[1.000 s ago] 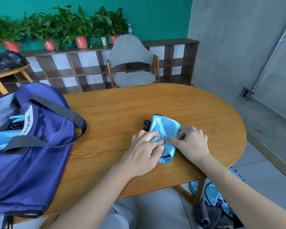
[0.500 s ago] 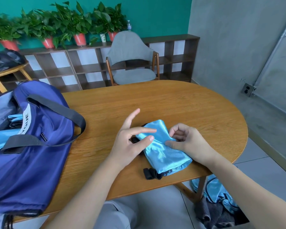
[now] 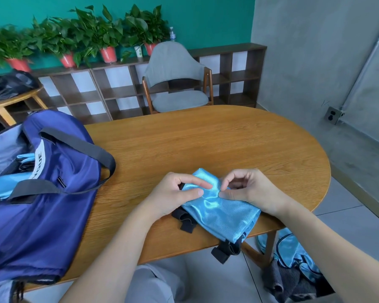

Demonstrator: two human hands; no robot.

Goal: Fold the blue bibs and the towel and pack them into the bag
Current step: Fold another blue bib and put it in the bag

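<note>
A shiny light-blue bib [image 3: 222, 212] with black straps lies on the wooden table [image 3: 206, 145] near its front edge; one strap hangs over the edge. My left hand [image 3: 175, 194] pinches the bib's far end between thumb and fingers. My right hand [image 3: 247, 189] pinches the same end from the right, fingers curled. The open navy bag [image 3: 48, 193] sits at the table's left, with light-blue fabric [image 3: 0, 186] inside it. More blue bibs [image 3: 293, 254] and a grey towel [image 3: 287, 281] lie on the floor at the lower right.
A grey chair [image 3: 175, 84] stands behind the table. Low wooden shelves [image 3: 118, 88] with potted plants line the teal wall. A small round table [image 3: 7, 101] with a black bag stands at the far left. A concrete wall rises on the right.
The bib has opened out toward me and now reaches over the table's front edge. Both hands went from pressing it flat to pinching its far end.
</note>
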